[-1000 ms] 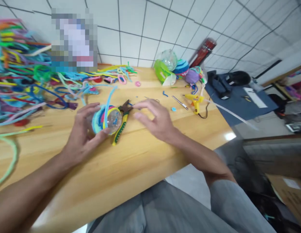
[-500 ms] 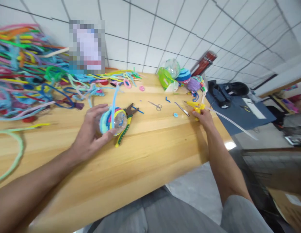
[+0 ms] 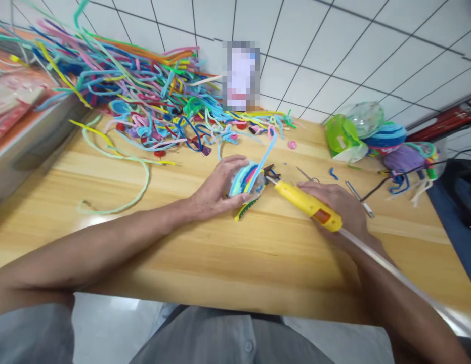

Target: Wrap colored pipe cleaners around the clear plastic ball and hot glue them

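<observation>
My left hand [image 3: 216,189] is closed around a clear ball wrapped in blue, red and yellow pipe cleaners [image 3: 247,179], resting on the wooden table [image 3: 144,242]. A loose light-blue pipe cleaner end [image 3: 266,151] sticks up from the ball. My right hand [image 3: 339,207] grips a yellow hot glue gun [image 3: 305,205], its nozzle pointing at the ball's right side. A long clear glue stick [image 3: 402,283] trails from the gun's back. Green-handled pliers [image 3: 254,199] lie under the ball.
A big heap of coloured pipe cleaners [image 3: 136,96] fills the back left. Small scissors [image 3: 307,176], a metal tool [image 3: 358,198], a green packet [image 3: 343,144] and finished wrapped balls [image 3: 387,136] sit at the back right. A shelf edge [image 3: 30,136] stands at left.
My right hand picked up the glue gun at the right and brought it left to the ball. My head turned left; the left hand stayed on the ball.
</observation>
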`<act>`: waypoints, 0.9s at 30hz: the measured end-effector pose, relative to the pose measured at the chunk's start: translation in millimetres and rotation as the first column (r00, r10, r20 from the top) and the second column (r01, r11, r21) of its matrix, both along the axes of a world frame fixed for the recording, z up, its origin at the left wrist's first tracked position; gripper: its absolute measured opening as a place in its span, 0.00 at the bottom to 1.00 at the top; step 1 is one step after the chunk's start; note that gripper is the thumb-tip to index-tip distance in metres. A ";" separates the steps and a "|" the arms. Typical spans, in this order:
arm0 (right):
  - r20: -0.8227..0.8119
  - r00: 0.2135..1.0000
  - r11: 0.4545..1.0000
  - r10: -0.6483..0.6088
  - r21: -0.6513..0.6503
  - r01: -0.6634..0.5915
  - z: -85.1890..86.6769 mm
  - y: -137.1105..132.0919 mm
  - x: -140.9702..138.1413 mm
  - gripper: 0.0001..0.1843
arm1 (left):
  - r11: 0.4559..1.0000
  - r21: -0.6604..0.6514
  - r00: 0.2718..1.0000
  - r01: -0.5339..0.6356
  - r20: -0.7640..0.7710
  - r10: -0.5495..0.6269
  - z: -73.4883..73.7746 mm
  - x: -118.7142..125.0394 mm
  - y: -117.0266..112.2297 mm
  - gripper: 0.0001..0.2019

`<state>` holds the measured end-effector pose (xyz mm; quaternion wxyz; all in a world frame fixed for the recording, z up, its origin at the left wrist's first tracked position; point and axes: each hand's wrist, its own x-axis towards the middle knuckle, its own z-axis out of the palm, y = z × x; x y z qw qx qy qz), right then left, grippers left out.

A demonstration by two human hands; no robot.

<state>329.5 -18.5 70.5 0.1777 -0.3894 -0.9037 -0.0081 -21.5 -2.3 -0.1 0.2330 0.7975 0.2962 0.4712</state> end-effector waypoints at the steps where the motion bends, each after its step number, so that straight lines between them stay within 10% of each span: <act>1: -0.003 0.999 0.999 0.049 0.011 -0.049 -1.7 2.1 -8.2 0.20 | 1.000 0.003 1.000 0.003 0.002 -0.003 -0.5 0.0 0.4 0.36; 27: -0.082 0.988 0.992 0.129 0.007 -0.129 -27.2 0.8 -20.0 0.19 | 1.000 -0.010 0.999 0.003 -0.047 -0.004 0.3 -1.8 2.9 0.36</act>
